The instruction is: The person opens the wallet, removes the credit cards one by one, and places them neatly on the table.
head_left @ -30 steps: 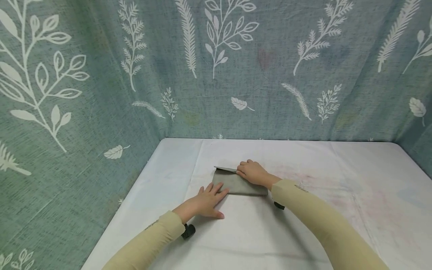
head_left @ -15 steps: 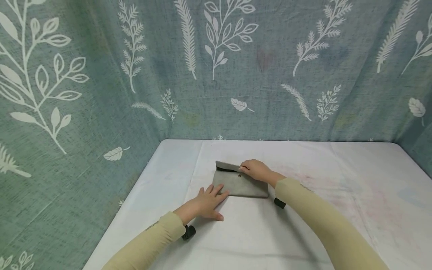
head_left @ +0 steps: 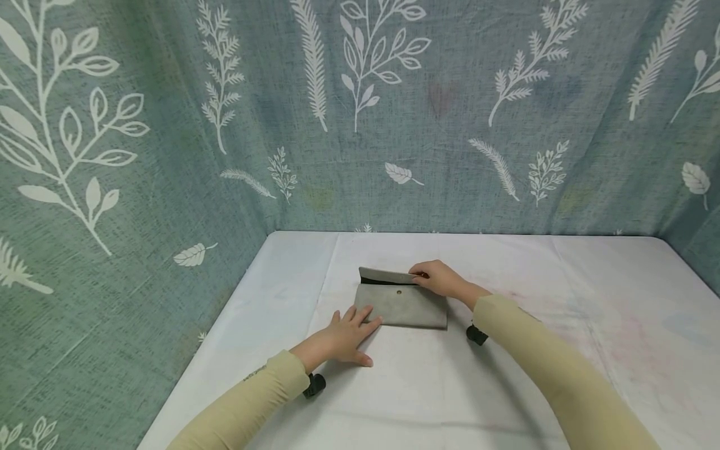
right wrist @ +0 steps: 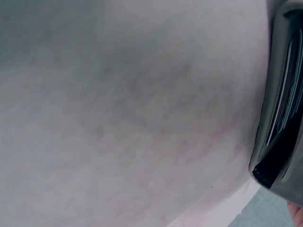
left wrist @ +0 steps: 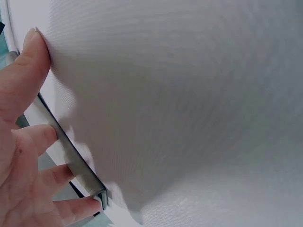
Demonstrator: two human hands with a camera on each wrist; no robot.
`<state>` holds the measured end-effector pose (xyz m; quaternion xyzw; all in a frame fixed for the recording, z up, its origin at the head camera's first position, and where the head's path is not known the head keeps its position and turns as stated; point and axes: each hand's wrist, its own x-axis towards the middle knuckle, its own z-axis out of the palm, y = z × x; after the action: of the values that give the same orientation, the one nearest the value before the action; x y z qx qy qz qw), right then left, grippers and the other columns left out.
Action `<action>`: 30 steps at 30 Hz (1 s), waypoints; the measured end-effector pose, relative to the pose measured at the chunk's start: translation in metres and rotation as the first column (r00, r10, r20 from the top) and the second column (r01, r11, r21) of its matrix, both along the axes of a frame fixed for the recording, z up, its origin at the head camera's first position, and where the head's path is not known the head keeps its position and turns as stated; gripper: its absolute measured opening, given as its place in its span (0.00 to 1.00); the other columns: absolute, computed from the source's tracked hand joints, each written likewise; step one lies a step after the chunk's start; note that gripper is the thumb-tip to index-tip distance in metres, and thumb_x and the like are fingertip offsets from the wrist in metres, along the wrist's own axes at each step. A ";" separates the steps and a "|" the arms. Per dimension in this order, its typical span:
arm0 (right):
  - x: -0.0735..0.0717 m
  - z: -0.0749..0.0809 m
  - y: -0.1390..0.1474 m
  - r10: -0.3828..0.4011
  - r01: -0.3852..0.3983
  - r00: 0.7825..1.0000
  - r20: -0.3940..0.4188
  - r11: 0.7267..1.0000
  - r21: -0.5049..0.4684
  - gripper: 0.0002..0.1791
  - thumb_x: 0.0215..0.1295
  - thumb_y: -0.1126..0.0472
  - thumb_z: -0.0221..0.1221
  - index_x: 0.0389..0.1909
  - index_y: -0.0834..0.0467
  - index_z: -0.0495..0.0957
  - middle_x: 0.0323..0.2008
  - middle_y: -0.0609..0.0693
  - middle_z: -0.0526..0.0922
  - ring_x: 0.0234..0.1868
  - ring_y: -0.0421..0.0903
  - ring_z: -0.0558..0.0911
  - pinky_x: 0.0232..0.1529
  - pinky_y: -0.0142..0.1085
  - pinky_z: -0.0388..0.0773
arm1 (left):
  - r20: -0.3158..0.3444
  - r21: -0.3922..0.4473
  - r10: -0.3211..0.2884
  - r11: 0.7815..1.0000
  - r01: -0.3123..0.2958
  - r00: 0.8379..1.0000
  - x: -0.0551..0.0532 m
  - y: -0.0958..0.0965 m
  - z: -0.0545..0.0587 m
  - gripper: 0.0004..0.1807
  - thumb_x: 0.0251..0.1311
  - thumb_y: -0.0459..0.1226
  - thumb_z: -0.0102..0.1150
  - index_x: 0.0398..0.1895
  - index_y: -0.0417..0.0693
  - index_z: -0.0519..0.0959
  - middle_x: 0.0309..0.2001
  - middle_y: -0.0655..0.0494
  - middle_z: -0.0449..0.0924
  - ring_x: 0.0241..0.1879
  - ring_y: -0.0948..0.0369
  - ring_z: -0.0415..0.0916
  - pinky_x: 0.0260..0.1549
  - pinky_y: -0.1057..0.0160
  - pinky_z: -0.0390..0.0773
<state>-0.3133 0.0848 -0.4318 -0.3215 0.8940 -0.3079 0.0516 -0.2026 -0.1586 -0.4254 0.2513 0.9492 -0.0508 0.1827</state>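
Observation:
A grey wallet (head_left: 407, 309) lies on the white table, its flap (head_left: 385, 275) raised at the far side. A small round metal snap (head_left: 399, 292) shows on its front. My left hand (head_left: 345, 339) rests with spread fingers on the wallet's near left corner, the thumb on the cloth. In the left wrist view several fingers cross the wallet's edge (left wrist: 80, 165). My right hand (head_left: 441, 279) pinches the flap toward its right end. From the right wrist, the wallet's side (right wrist: 274, 94) shows dark inner layers, and a bit of finger (right wrist: 296, 213) appears below the flap.
A white cloth (head_left: 416, 387) with faint reddish stains covers the table. Green-grey leaf-patterned curtains (head_left: 450, 175) stand behind the table and at both sides. Small black wrist cameras hang under the left cuff (head_left: 315, 385) and the right cuff (head_left: 477, 335).
The flap has been lifted higher, uncovering the snap and the dark opening. My right hand has slid right along the flap. My left hand has stayed in place.

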 end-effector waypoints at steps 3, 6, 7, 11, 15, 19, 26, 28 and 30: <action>0.000 0.000 0.005 -0.013 0.013 1.000 0.015 1.000 -0.011 0.13 0.65 0.64 0.53 0.49 0.62 0.77 0.45 0.56 0.81 0.42 0.48 0.79 0.41 0.38 0.76 | -0.003 -0.005 -0.006 1.000 0.006 1.000 0.001 0.001 0.002 0.47 0.49 0.60 0.56 0.71 0.56 0.53 0.72 0.48 0.43 0.68 0.42 0.44 0.60 0.37 0.52; 0.000 0.002 0.011 -0.029 0.030 0.998 0.052 0.999 -0.020 0.14 0.65 0.64 0.53 0.50 0.61 0.76 0.46 0.57 0.80 0.43 0.48 0.79 0.41 0.38 0.76 | -0.005 -0.003 -0.010 1.000 0.010 1.000 0.002 0.001 0.004 0.47 0.49 0.60 0.56 0.71 0.55 0.53 0.72 0.48 0.43 0.68 0.42 0.44 0.60 0.37 0.52; 0.000 0.002 0.012 -0.035 0.037 0.998 0.061 0.999 -0.023 0.14 0.65 0.63 0.53 0.51 0.61 0.76 0.46 0.56 0.80 0.43 0.48 0.79 0.41 0.38 0.76 | -0.006 -0.003 -0.012 1.000 0.012 1.000 0.002 0.001 0.004 0.47 0.49 0.60 0.56 0.71 0.55 0.53 0.72 0.48 0.43 0.68 0.42 0.44 0.60 0.37 0.52; -0.003 0.001 0.020 -0.048 0.051 0.996 0.072 0.998 -0.036 0.15 0.66 0.63 0.52 0.52 0.60 0.75 0.47 0.56 0.80 0.45 0.49 0.79 0.42 0.39 0.76 | -0.013 -0.009 -0.019 1.000 0.019 1.000 0.001 0.001 0.003 0.47 0.49 0.60 0.56 0.71 0.55 0.53 0.72 0.47 0.43 0.68 0.41 0.45 0.60 0.37 0.53; -0.005 0.000 0.028 -0.064 0.068 0.996 0.056 0.996 -0.059 0.14 0.66 0.65 0.52 0.51 0.61 0.75 0.46 0.56 0.80 0.45 0.50 0.78 0.43 0.40 0.76 | -0.015 -0.008 -0.022 1.000 0.022 1.000 0.001 0.001 0.002 0.47 0.49 0.60 0.56 0.71 0.55 0.53 0.72 0.47 0.43 0.68 0.41 0.45 0.60 0.37 0.52; -0.006 0.002 0.034 -0.069 0.071 0.997 0.028 0.994 -0.087 0.12 0.65 0.67 0.52 0.47 0.61 0.77 0.43 0.55 0.81 0.44 0.50 0.78 0.43 0.42 0.75 | -0.017 -0.007 -0.021 1.000 0.021 1.000 0.000 0.001 0.001 0.47 0.49 0.60 0.56 0.71 0.55 0.52 0.72 0.47 0.43 0.68 0.42 0.44 0.60 0.38 0.52; -0.008 0.001 0.041 -0.105 0.110 0.993 0.048 0.989 -0.104 0.11 0.64 0.70 0.51 0.45 0.63 0.79 0.44 0.58 0.81 0.48 0.54 0.78 0.49 0.45 0.73 | -0.011 -0.008 -0.012 1.000 0.012 1.000 0.001 0.001 0.000 0.47 0.49 0.60 0.57 0.71 0.55 0.53 0.72 0.48 0.43 0.68 0.41 0.44 0.60 0.38 0.51; -0.009 0.001 0.043 -0.123 0.129 0.990 0.065 0.987 -0.098 0.12 0.64 0.70 0.51 0.46 0.63 0.78 0.45 0.59 0.80 0.49 0.55 0.77 0.50 0.46 0.73 | -0.012 -0.007 -0.012 1.000 0.012 1.000 0.001 0.001 0.000 0.47 0.49 0.60 0.57 0.71 0.55 0.53 0.72 0.47 0.43 0.68 0.41 0.44 0.60 0.38 0.51; -0.010 0.001 0.044 -0.128 0.133 0.990 0.067 0.987 -0.084 0.13 0.64 0.70 0.51 0.47 0.62 0.78 0.47 0.59 0.79 0.50 0.55 0.76 0.50 0.46 0.73 | -0.014 -0.005 -0.014 1.000 0.014 1.000 0.001 0.001 0.000 0.47 0.49 0.60 0.57 0.71 0.55 0.53 0.72 0.47 0.43 0.68 0.41 0.44 0.60 0.38 0.52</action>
<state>-0.3231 0.1287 -0.4308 -0.2546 0.8966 -0.3596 0.0445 -0.2018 -0.1579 -0.4258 0.2572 0.9485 -0.0563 0.1761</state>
